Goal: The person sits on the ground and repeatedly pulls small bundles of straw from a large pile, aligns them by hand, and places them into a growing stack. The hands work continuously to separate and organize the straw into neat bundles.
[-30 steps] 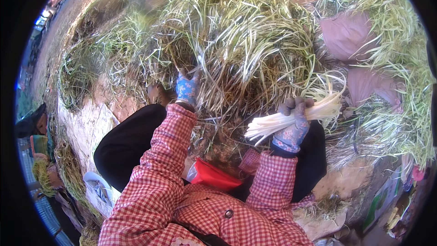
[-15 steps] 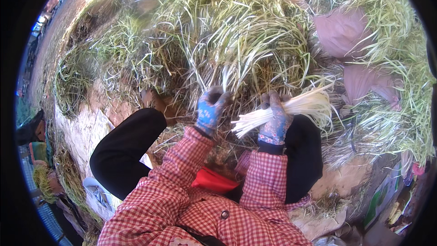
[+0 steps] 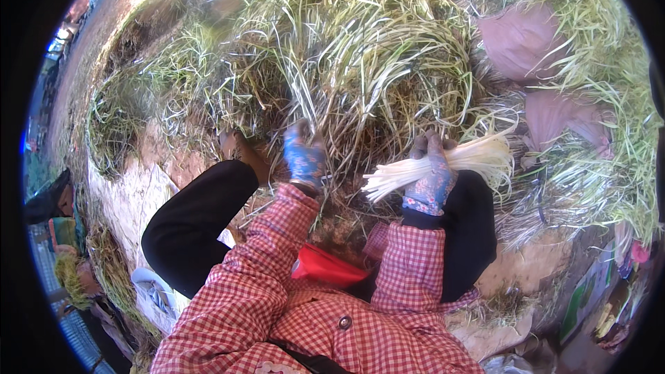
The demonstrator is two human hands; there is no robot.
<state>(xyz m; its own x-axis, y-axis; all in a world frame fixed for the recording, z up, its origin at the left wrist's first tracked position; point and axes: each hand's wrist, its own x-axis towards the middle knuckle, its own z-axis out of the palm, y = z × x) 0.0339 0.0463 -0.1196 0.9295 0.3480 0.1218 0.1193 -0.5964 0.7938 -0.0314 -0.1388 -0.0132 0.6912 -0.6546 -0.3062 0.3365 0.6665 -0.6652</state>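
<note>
head view: at three o'clock, white stems point(image 3: 485, 155) are clasped by the right hand point(image 3: 434, 172), probably to stay bundled; toward nine, the left hand point(image 3: 305, 159) is half-curled against leafy-stalk heap point(image 3: 395, 62), its hold cannot be told.

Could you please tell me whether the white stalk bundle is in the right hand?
It is in the right hand: gloved fingers wrap the white bundle, which sticks out on both sides.

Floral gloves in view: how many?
2. One glove is on the left hand, at the near edge of the leafy heap; the other is on the right hand, gripping the pale stalk bundle. Others could be hidden under greenery.
</note>
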